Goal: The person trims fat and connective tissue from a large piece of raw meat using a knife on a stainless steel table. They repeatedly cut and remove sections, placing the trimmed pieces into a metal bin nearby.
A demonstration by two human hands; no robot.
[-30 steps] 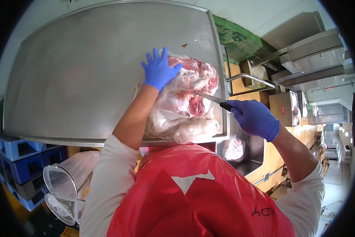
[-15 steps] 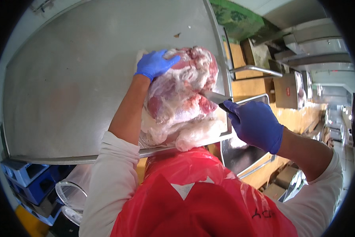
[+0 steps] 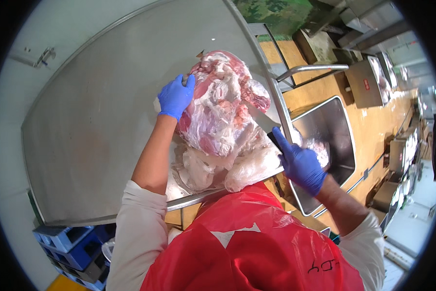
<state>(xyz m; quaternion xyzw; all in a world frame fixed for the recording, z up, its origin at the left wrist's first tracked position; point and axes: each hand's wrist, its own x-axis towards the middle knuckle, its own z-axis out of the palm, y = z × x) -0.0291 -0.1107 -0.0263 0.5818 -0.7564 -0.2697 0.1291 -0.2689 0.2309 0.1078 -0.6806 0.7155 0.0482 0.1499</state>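
Note:
A large piece of raw meat (image 3: 213,106), red with white fat, lies near the right end of a metal table (image 3: 92,111). Crumpled clear plastic film (image 3: 249,169) bunches along its near side. My left hand (image 3: 175,98), in a blue glove, grips the meat's left edge with curled fingers. In my blue-gloved right hand (image 3: 300,165) is a knife (image 3: 262,119), its dark handle mostly covered by my fingers. The blade points up and left, and its tip meets the meat's right part. Whether the tip is inside the meat I cannot tell.
Beside the table's right edge stands a deep metal tub (image 3: 341,140) with pale meat (image 3: 319,150) in it. Beyond it are a metal rail (image 3: 315,68) and a metal bin (image 3: 365,85). Blue plastic pallets (image 3: 77,250) are stacked below the near left corner.
My left hand has shifted from the meat's upper left surface to its left edge. The knife tip remains at the meat's right part, with the blade angled more steeply. The whole view has turned.

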